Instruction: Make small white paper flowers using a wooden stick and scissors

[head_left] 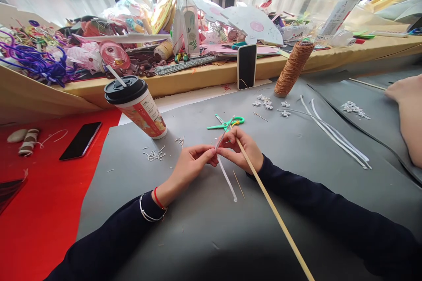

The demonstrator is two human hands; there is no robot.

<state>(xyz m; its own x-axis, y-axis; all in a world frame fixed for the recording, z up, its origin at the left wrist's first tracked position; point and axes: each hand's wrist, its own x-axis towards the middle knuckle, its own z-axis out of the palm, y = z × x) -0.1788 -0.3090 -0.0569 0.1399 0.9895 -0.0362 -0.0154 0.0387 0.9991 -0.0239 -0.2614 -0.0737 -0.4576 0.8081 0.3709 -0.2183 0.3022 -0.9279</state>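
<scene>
My left hand [189, 162] pinches a thin white cord [227, 178] between thumb and fingertips. My right hand [244, 149] meets it there, its thumb and fingers closed on the same cord. One end of the cord hangs down toward me; another part points up past my right fingers. A long wooden stick [270, 202] also rests in my right hand and slants down to the lower right. Just beyond my hands lie green-handled scissors [240, 120]. A toothpick [239, 184] is on the grey mat below them. White scraps [154, 154] lie left of my left hand.
A lidded paper cup [141, 109] stands at left, near a black phone [81, 140]. Behind are an upright phone [246, 66], a brown twine spool [293, 70] and a cluttered ledge [198, 79]. Small white knots [263, 102] and loose cords [343, 134] lie right. Another person's hand [407, 105] is far right.
</scene>
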